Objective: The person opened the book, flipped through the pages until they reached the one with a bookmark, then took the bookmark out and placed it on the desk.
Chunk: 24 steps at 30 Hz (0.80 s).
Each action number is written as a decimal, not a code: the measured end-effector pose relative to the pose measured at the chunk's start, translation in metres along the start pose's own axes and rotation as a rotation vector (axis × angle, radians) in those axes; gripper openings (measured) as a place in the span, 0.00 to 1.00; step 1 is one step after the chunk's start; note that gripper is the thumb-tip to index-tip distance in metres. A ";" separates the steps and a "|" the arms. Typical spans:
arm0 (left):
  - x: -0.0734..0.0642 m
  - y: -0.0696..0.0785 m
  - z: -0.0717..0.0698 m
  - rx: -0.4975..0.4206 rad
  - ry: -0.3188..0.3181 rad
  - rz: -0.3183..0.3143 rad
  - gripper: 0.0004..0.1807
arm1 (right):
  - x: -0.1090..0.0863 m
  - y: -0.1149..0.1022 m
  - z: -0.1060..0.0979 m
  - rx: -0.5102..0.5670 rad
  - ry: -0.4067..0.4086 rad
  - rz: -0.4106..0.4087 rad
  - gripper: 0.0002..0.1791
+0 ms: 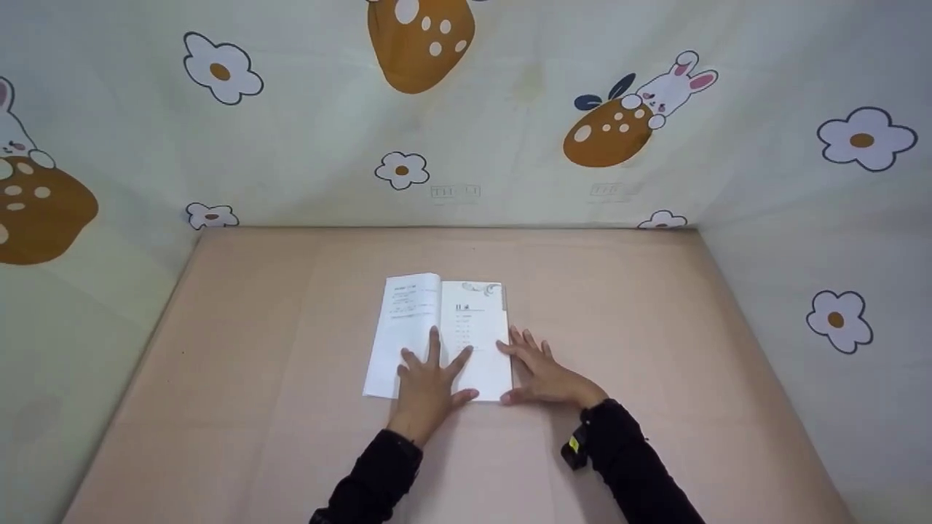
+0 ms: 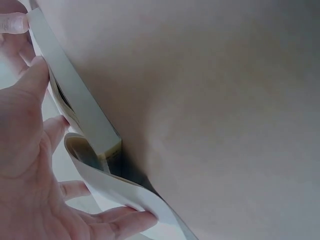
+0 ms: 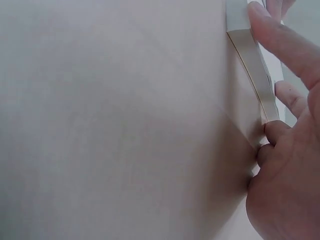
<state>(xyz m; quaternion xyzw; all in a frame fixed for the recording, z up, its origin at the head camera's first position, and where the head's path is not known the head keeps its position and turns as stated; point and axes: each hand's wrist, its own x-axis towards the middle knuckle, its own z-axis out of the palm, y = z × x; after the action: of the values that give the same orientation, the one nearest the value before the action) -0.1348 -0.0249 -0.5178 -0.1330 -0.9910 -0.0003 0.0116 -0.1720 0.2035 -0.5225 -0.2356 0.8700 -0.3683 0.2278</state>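
An open book (image 1: 477,371) lies on the table, its left leaf curling up at the spine and its right page showing a short printed list. My left hand (image 1: 426,386) spreads its fingers across both pages near the fold, with the thumb at the lower edge. In the left wrist view the thick page block (image 2: 75,85) and the bowed left leaf (image 2: 120,192) show below those fingers. My right hand (image 1: 546,378) touches the book's right edge with thumb and index finger. Its other fingers reach down to the tabletop beside the book, as the right wrist view shows.
The table has a pinkish-beige cover (image 1: 291,451). Pale fabric walls (image 1: 502,160) printed with flowers and rabbits rise at the back and both sides. A small black device (image 1: 574,450) with a yellow label sits at the right wrist, beside the dark sleeve (image 1: 633,458).
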 end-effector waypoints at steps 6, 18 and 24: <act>0.000 0.001 -0.001 -0.031 -0.026 -0.012 0.37 | -0.001 -0.002 0.002 0.006 0.015 -0.002 0.50; -0.003 0.001 -0.003 -0.063 0.020 0.006 0.33 | -0.001 -0.003 0.005 0.022 0.024 -0.005 0.47; -0.004 0.001 -0.006 -0.123 0.012 0.019 0.40 | 0.000 -0.004 0.003 0.011 0.038 0.001 0.46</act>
<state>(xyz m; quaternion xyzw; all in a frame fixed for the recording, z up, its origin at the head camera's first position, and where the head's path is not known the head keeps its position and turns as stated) -0.1306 -0.0250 -0.5121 -0.1430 -0.9877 -0.0619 0.0094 -0.1693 0.1998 -0.5216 -0.2270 0.8723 -0.3772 0.2129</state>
